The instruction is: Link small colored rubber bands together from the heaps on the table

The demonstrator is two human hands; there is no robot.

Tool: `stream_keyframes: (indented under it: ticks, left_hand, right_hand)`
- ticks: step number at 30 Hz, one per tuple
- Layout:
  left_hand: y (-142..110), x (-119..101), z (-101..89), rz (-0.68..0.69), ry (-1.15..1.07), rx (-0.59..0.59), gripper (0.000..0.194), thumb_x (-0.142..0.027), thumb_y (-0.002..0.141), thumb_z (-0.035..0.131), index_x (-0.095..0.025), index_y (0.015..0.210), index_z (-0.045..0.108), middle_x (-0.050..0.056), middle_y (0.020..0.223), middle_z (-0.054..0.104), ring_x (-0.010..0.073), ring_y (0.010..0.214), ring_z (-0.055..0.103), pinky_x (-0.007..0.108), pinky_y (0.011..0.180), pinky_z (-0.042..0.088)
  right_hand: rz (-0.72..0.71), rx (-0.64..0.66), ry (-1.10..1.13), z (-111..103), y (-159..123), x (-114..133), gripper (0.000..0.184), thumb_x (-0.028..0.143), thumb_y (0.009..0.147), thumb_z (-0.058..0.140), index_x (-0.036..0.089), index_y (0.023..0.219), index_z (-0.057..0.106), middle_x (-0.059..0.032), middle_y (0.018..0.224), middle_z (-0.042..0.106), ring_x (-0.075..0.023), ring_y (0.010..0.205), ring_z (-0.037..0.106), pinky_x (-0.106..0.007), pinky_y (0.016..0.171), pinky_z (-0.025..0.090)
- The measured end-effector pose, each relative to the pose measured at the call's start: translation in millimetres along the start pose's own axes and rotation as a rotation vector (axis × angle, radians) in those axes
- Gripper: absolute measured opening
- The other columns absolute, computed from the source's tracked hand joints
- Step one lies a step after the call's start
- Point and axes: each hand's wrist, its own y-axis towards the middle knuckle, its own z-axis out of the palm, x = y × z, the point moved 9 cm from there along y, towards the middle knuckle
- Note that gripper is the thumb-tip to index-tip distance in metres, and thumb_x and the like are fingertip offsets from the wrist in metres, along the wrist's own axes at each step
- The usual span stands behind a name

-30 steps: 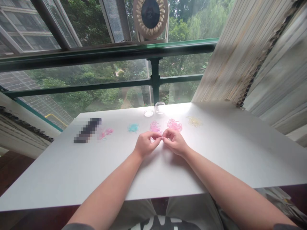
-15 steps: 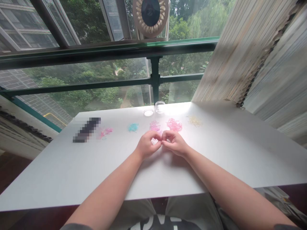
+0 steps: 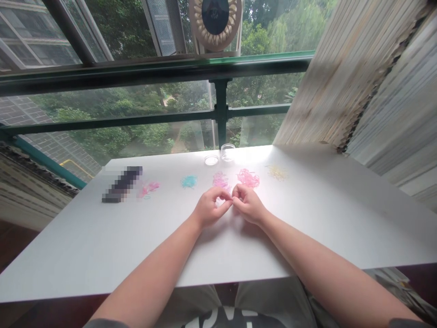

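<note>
My left hand (image 3: 212, 207) and my right hand (image 3: 250, 203) meet fingertip to fingertip above the white table (image 3: 143, 246). Both are closed in a pinch; whatever lies between the fingertips is too small to make out. Just beyond my left fingers is a purple-pink pile of thin loops (image 3: 221, 179), which look like small rubber bands, partly covered by the hand. A brighter pink pile (image 3: 248, 178) lies behind my right hand. Farther left sits a turquoise pile (image 3: 189, 181), and to the right a pale yellow pile (image 3: 277, 172).
A clear round container (image 3: 228, 152) and a clear lid (image 3: 211, 160) stand at the table's back edge. On the left lie a blurred-out dark object (image 3: 123, 184) and a small pink bunch (image 3: 149, 188). A fan (image 3: 215, 23) stands by the green railing (image 3: 153, 75); curtains (image 3: 324, 100) hang at right.
The joined fingertips have shifted slightly to the right. My right hand has turned a little, its fingers curling closer against my left fingertips. The piles look the same.
</note>
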Motion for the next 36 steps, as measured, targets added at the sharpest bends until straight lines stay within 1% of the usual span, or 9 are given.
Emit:
stream_keyframes:
  ticks: [3, 6, 10, 13, 16, 20, 23, 27, 36]
  left_hand:
    - [0, 3, 0.8, -0.033, -0.073, -0.007, 0.006, -0.024, 0.076, 0.059, -0.018, 0.076, 0.062, 0.002, 0.077, 0.063, 0.0139, 0.073, 0.056, 0.025, 0.066, 0.043]
    - [-2, 12, 8.6, -0.143, -0.261, 0.043, 0.011, -0.028, 0.079, 0.057, -0.017, 0.078, 0.06, 0.002, 0.076, 0.062, 0.0122, 0.067, 0.055, 0.024, 0.062, 0.043]
    - [-4, 17, 16.9, -0.226, -0.473, 0.08, 0.015, -0.031, 0.081, 0.054, -0.016, 0.079, 0.055, 0.002, 0.077, 0.06, 0.0126, 0.071, 0.056, 0.024, 0.066, 0.045]
    - [-4, 20, 14.4, -0.245, -0.421, 0.045, 0.016, -0.032, 0.082, 0.053, -0.016, 0.08, 0.055, 0.003, 0.079, 0.06, 0.0124, 0.071, 0.056, 0.024, 0.066, 0.045]
    - [-4, 23, 6.1, -0.249, -0.319, -0.031, 0.017, -0.033, 0.083, 0.053, -0.017, 0.082, 0.055, 0.003, 0.079, 0.061, 0.013, 0.071, 0.057, 0.024, 0.065, 0.046]
    - [-4, 25, -3.2, -0.251, -0.263, -0.112, 0.017, -0.033, 0.08, 0.057, -0.017, 0.08, 0.055, 0.002, 0.077, 0.061, 0.0123, 0.068, 0.057, 0.023, 0.062, 0.046]
    - [-4, 24, -3.7, -0.242, -0.241, -0.106, 0.017, -0.034, 0.078, 0.059, -0.017, 0.081, 0.057, 0.003, 0.078, 0.063, 0.0131, 0.069, 0.059, 0.023, 0.06, 0.046]
    - [-4, 22, -4.5, -0.224, -0.19, -0.096, 0.017, -0.034, 0.078, 0.06, -0.017, 0.082, 0.059, 0.004, 0.078, 0.065, 0.014, 0.071, 0.061, 0.023, 0.058, 0.046]
    - [-5, 22, -12.5, -0.214, -0.144, -0.138, 0.018, -0.035, 0.075, 0.062, -0.017, 0.079, 0.062, 0.003, 0.076, 0.067, 0.014, 0.068, 0.061, 0.022, 0.055, 0.044]
  right_hand:
    - [0.0, -0.012, -0.017, 1, -1, 0, 0.014, 0.016, 0.068, 0.048, 0.021, 0.063, 0.035, 0.0043, 0.057, 0.04, -0.0106, 0.056, 0.037, -0.023, 0.051, 0.031]
    - [-0.004, -0.012, -0.034, 2, -2, 3, 0.016, 0.016, 0.069, 0.048, 0.021, 0.063, 0.033, 0.0046, 0.057, 0.04, -0.0104, 0.055, 0.036, -0.023, 0.051, 0.031]
    - [0.005, -0.025, -0.061, 2, -3, 5, 0.018, 0.016, 0.067, 0.048, 0.021, 0.062, 0.032, 0.0051, 0.056, 0.039, -0.01, 0.054, 0.035, -0.023, 0.051, 0.03]
    - [0.013, -0.034, -0.078, 2, -3, 5, 0.02, 0.014, 0.065, 0.048, 0.021, 0.06, 0.03, 0.0057, 0.055, 0.036, -0.0094, 0.052, 0.033, -0.023, 0.05, 0.029]
    - [-0.003, -0.022, -0.078, 2, -4, 7, 0.022, 0.012, 0.065, 0.048, 0.021, 0.059, 0.029, 0.0056, 0.054, 0.036, -0.0094, 0.052, 0.034, -0.023, 0.05, 0.029]
    - [-0.036, -0.004, -0.045, -1, -5, 13, 0.016, 0.014, 0.069, 0.05, 0.021, 0.064, 0.037, 0.0032, 0.06, 0.044, -0.0113, 0.058, 0.042, -0.024, 0.053, 0.035]
    - [-0.052, 0.001, -0.022, -2, -5, 16, 0.009, 0.016, 0.071, 0.053, 0.021, 0.076, 0.046, 0.001, 0.067, 0.052, -0.0132, 0.064, 0.049, -0.025, 0.055, 0.04]
    - [-0.066, 0.031, -0.023, -1, -6, 19, 0.013, 0.018, 0.073, 0.055, 0.02, 0.086, 0.054, -0.0009, 0.071, 0.057, -0.0142, 0.067, 0.055, -0.026, 0.059, 0.043]
    - [-0.077, 0.012, -0.071, -5, -5, 19, 0.005, 0.016, 0.075, 0.053, 0.019, 0.073, 0.057, -0.0008, 0.068, 0.06, -0.0137, 0.064, 0.055, -0.026, 0.059, 0.044]
